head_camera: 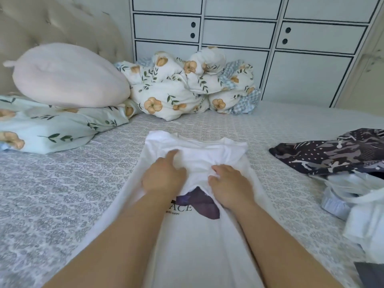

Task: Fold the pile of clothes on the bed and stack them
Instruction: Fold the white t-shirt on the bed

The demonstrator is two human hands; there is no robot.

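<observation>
Bunching a fold of white cloth under its curled fingers, the right hand [227,185] grips the white T-shirt [199,231] just above its purple print [199,202]. Just beside it the left hand [163,176] rests on the same shirt with one finger stretched out toward the collar and the others bent; whether those fingers pinch cloth or only press it flat cannot be told from here.

The shirt lies lengthwise on the bed [62,183], its sides turned in to a narrow strip, the collar end beyond the hands and the hem end running back under the forearms.

Judging from this, the danger lies in the gathered cloth: if the right hand lifts or pulls while the left only presses, the bunch could drag the turned-in sides open and the strip would go crooked. Creases caught under the fingers would probably be locked in by the next fold.

Away to the right of the grip wait a dark patterned garment [332,150] and a heap of pale clothes [357,200], near enough that a wide sweep of the shirt might catch them. Beyond the collar lie a floral duvet [187,88] and a pink pillow [68,77], well apart.
</observation>
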